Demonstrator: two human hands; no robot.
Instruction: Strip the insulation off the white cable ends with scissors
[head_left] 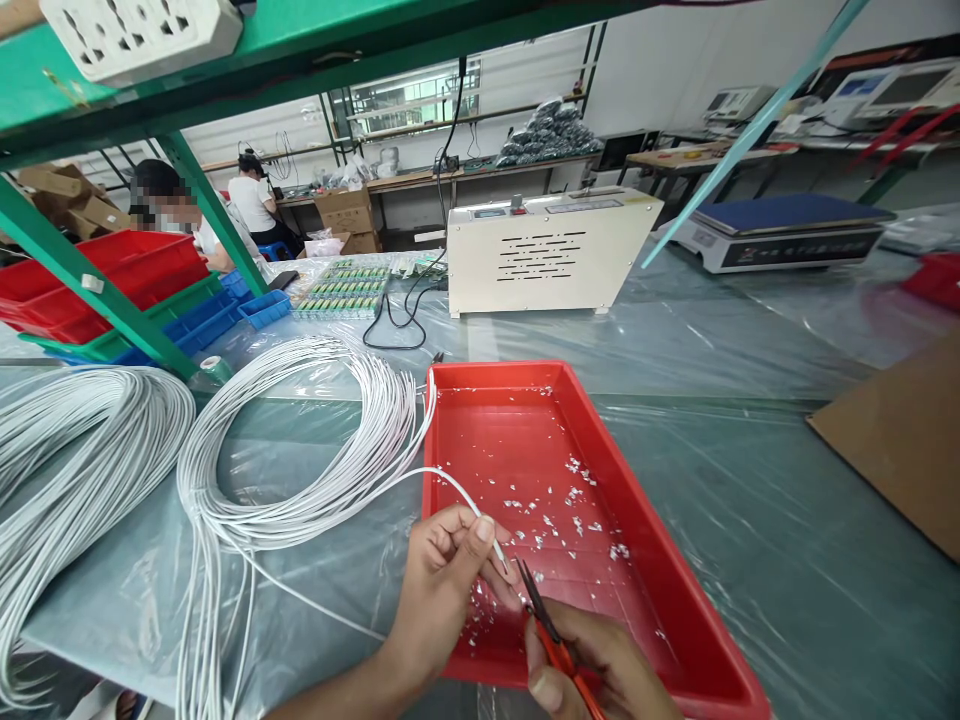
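Note:
My left hand [448, 570] pinches the end of a thin white wire [457, 487] between thumb and fingers, over the near left corner of a red tray [660, 560]. My right hand [600, 670] grips small red-handled scissors [551, 635], whose dark blades point up toward the wire's tip. The wire runs back to a large coil of white wires [300, 450] lying left of the tray. Small white snippets [570, 510] are scattered over the tray's floor.
A second bundle of white wires [75, 450] lies far left. A cream machine box [547, 250] stands behind the tray, a scale [780, 230] to its right, cardboard [900, 440] at right. Red, green and blue bins [142, 290] sit at left. Two people work in the background.

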